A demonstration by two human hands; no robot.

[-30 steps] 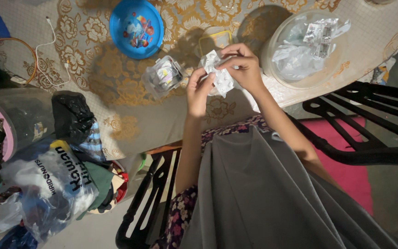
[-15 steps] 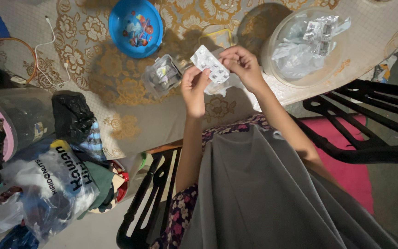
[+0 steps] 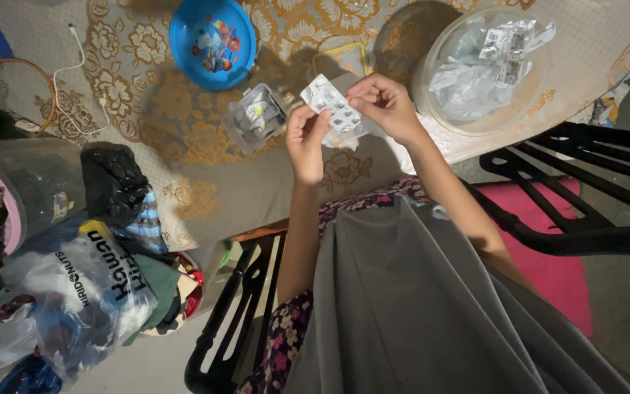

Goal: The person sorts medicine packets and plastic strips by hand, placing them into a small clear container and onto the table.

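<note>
Holding a silver blister strip [image 3: 333,103] between both hands, you pinch its lower end with the closed fingertips of your right hand [image 3: 382,107], while your left hand [image 3: 305,140] closes on the strip's near edge from below, thumb and fingers wrapped against it. The strip lies tilted, its upper end pointing up and to the left, raised above the edge of the table [image 3: 184,146], which is covered with a beige cloth patterned in gold flowers. Just beside your left hand, on the cloth, sits a small clear plastic box [image 3: 255,118] with packets inside. Farther up the table stands a blue bowl [image 3: 211,42] with coloured pieces in it. Well to the right of your right hand rests a round clear container [image 3: 479,117] holding crumpled clear wrap and more silver strips. A white cable [image 3: 74,80] trails over the left part of the cloth. Beside the table, bags [image 3: 89,284] of clothing are heaped. Grey fabric [image 3: 417,306] covers your lap.
</note>
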